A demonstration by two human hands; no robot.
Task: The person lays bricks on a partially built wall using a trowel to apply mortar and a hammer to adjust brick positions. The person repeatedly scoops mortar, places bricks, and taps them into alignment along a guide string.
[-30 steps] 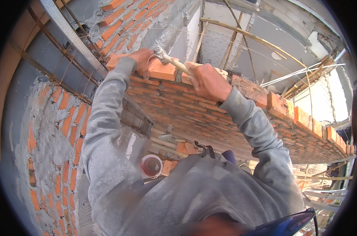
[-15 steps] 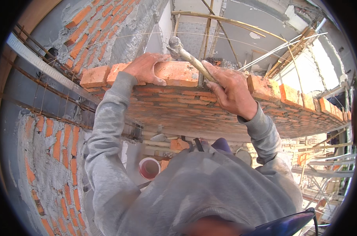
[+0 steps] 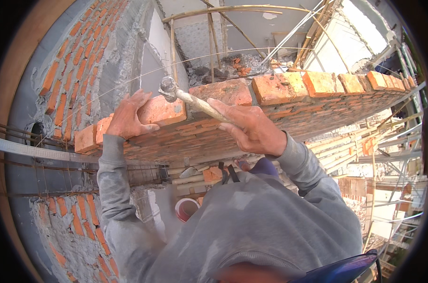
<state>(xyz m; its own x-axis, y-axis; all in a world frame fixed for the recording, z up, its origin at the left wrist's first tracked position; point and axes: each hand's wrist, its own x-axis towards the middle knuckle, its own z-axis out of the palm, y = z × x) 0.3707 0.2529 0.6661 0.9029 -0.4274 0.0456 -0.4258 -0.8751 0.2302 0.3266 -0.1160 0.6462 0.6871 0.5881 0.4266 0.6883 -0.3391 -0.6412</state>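
Note:
My left hand (image 3: 127,118) lies flat on a red brick (image 3: 163,111) in the top course of a brick wall (image 3: 289,118), fingers spread over the brick's left end. My right hand (image 3: 252,128) is closed around the wooden handle of a mortar-crusted hammer (image 3: 188,97). The hammer's head hangs just above the right end of the same brick. Grey sleeves cover both my forearms.
An older brick and mortar wall (image 3: 77,61) rises at the left, with steel rebar (image 3: 44,162) and a grey pipe (image 3: 30,151) below it. A red and white bucket (image 3: 186,208) stands far below. Bamboo scaffold poles (image 3: 233,19) and metal scaffolding (image 3: 393,155) stand beyond and to the right.
The view has tilted down and the wall top sits lower in the picture. My left hand stays on the brick. My right hand has brought the hammer head down to the brick's right end.

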